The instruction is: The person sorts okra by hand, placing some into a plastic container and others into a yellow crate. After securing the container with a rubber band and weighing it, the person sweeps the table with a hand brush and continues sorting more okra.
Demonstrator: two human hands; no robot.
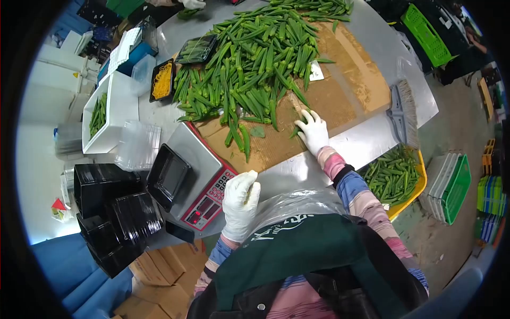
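Observation:
My right hand [313,133], in a white glove, rests on the flattened cardboard [340,101] with its fingers spread. A small okra pod lies beside its fingertips, and a large heap of okra [249,64] spreads out beyond. My left hand [240,204], also gloved, is held by the near edge of the weighing scale [199,186]. Its fingers are curled in towards the thumb, with nothing visible in them. A black tray [169,176] sits tilted on the scale, whose red digits are lit.
Stacked black trays [127,218] stand left of the scale. Beyond are a white foam box [111,114] with okra, a tray of yellow bands [162,81] and a wrapped okra pack [196,49]. A brush [404,114] and a yellow crate [422,183] of okra are at right.

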